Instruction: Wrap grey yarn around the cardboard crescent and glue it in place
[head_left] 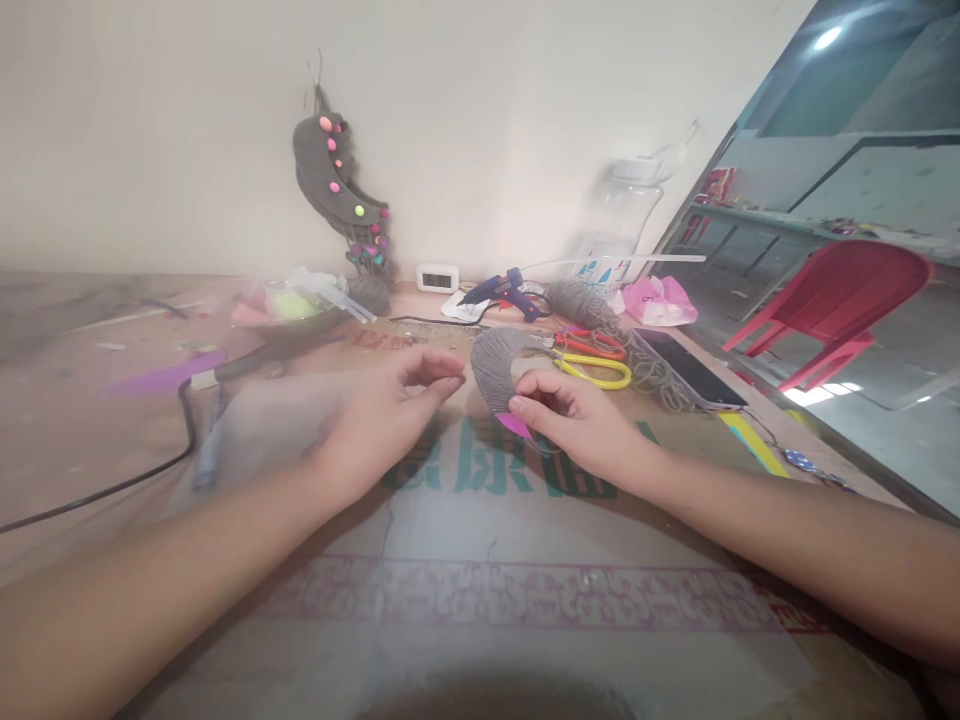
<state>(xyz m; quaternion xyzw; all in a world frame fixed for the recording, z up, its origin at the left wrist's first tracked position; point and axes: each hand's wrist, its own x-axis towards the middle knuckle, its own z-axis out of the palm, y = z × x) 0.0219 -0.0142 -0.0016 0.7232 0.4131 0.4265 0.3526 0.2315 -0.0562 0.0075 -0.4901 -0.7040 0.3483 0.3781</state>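
My right hand (559, 415) pinches the lower end of a crescent shape wrapped in grey yarn (493, 365). Its uncovered bright pink tip (514, 425) shows by my thumb. Just left of the crescent, my left hand (401, 405) is closed, thumb and fingertips together; whatever it may hold is too fine to make out. Behind the right hand lie scissors with yellow and red handles (600, 372), next to loose grey yarn (664, 375). A blue glue gun (506, 293) rests farther back.
A finished-looking grey crescent with coloured balls (330, 170) hangs on the wall. Around the table are a small clock (438, 277), a clear bottle (622, 215), a pink bag (660, 300), a phone (686, 368) and a black cable (187, 420). A red chair (847, 300) stands right.
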